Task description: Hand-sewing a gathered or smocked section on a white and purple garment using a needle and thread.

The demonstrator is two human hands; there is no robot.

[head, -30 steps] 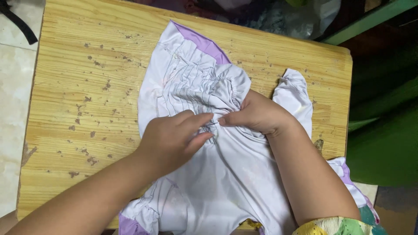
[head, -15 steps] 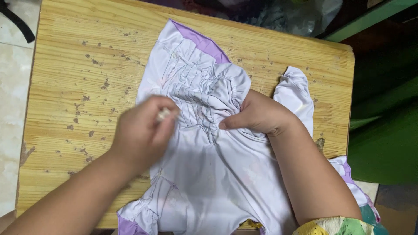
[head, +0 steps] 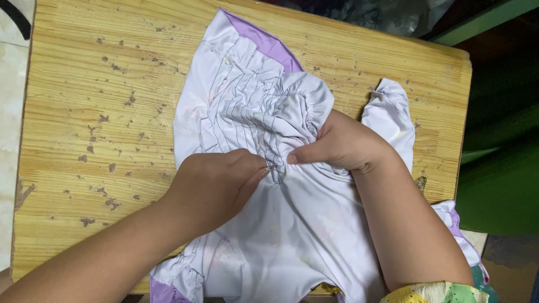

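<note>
Lying spread over the middle of the worn wooden table [head: 84, 112] is a white garment [head: 281, 224] with purple trim [head: 269, 45], its lower part hanging over the near edge; green surfaces [head: 494, 185] stand beyond the right edge; nothing lies between my hands and the cloth; my left hand [head: 213, 188] has its fingertips pinched shut on the gathered, line-marked fabric at the centre; my right hand [head: 342, 146] is closed, bunching the cloth just beside it, fingertips nearly touching.
</note>
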